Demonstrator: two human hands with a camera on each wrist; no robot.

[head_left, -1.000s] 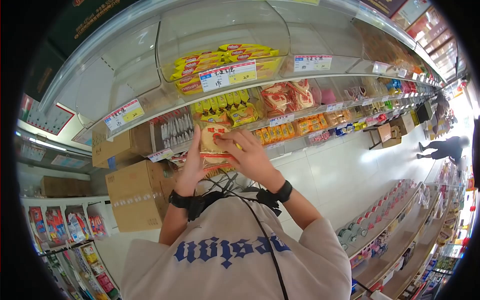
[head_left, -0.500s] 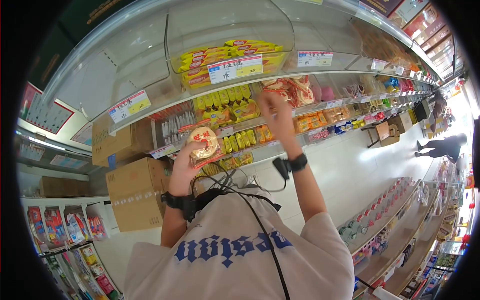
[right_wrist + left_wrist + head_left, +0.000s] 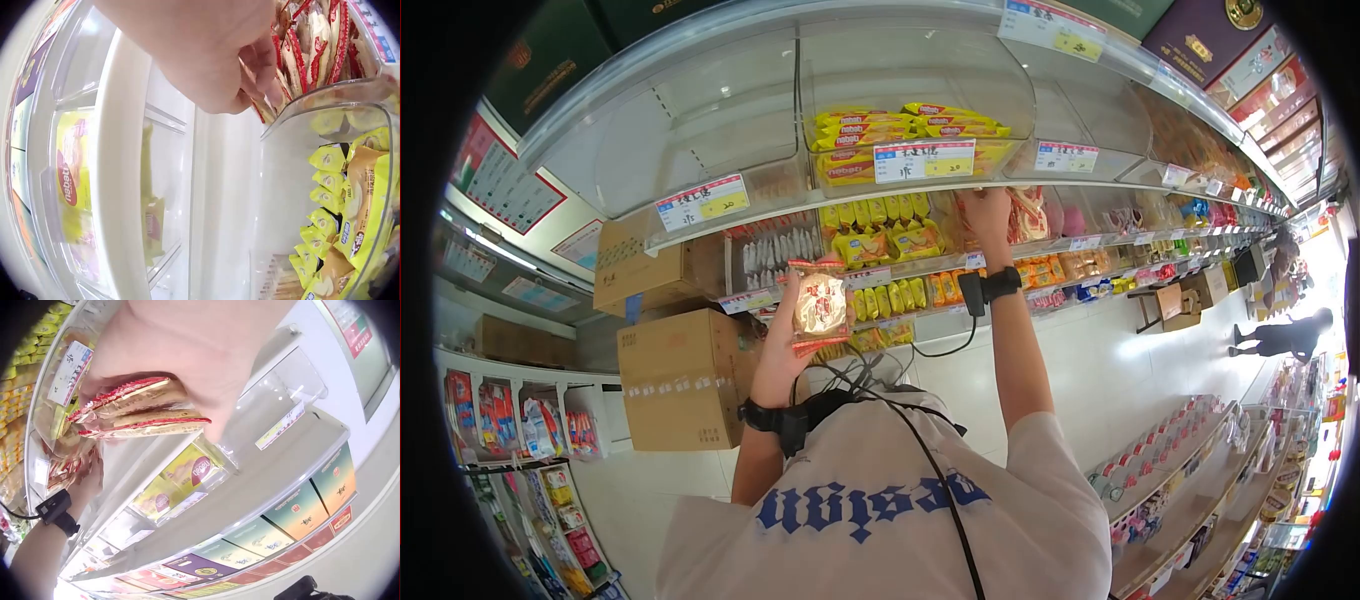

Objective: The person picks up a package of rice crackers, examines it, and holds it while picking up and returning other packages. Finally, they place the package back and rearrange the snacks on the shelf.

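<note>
My left hand holds red-edged, clear-wrapped rice cracker packets in front of the shelves. The left wrist view shows two of these packets stacked under the curled fingers. Farther right, my right hand reaches into a clear bin of similar packets below the upper shelf. In the right wrist view, its fingers and thumb pinch the edge of one rice cracker packet by the bin wall. More red-edged packets stand packed beside it, and the hand hides part of the pinched one.
Yellow nabati packs fill a clear bin on the shelf above. Yellow snack packs sit in the bin left of my right hand. Cardboard boxes are stacked at left. Cables hang before the shirt, and a person stands far right.
My right hand has left the packets in the left hand and moved right and up into the cracker bin. The left hand has kept its packets, now turned differently.
</note>
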